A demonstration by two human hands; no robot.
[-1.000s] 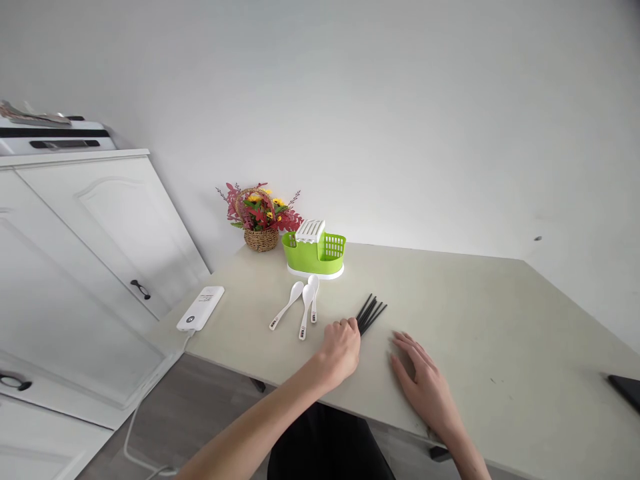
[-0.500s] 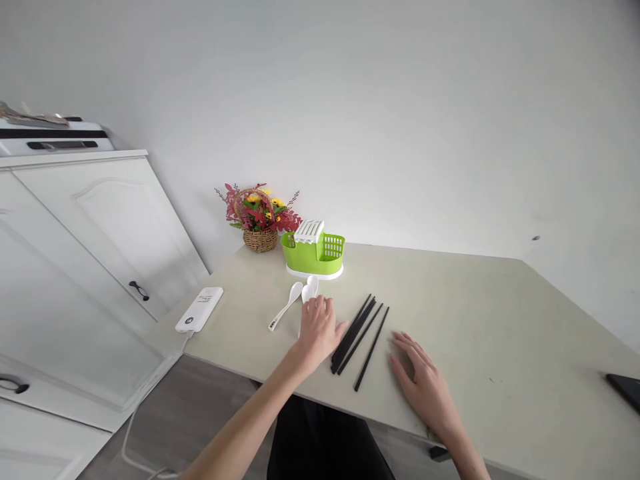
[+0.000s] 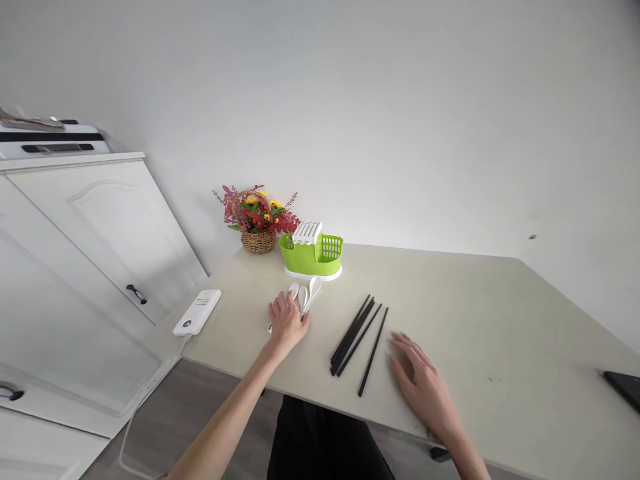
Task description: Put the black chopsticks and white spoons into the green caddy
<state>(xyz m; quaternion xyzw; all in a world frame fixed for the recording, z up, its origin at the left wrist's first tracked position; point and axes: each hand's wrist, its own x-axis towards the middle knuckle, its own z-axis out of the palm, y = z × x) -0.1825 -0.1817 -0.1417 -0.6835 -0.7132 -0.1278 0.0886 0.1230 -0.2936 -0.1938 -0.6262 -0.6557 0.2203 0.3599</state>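
Reach with the left hand (image 3: 286,327), palm down and loosely curved, over the handles of three glossy white spoons (image 3: 315,288) on the pale cream table (image 3: 450,300); see the bowls bunched at the far side of the fingers, but cannot tell whether grasping or merely touching the handles. Rest the right hand (image 3: 425,387), open and released, on the near part of the table, with the fingers slightly spread. Find the slim black chopsticks (image 3: 353,333) between both hands, slanting from near left to far right, mostly bunched, with one apart on the right, just beside the right hand. Notice, beyond the spoons, a bright green plastic holder (image 3: 310,262) with slotted sides, a white slatted top and a white base. See to its left a brown woven basket (image 3: 259,242) of red and yellow flowers, and farther left and nearer, a flat white power bank (image 3: 197,312) with a white cable (image 3: 131,417) attached
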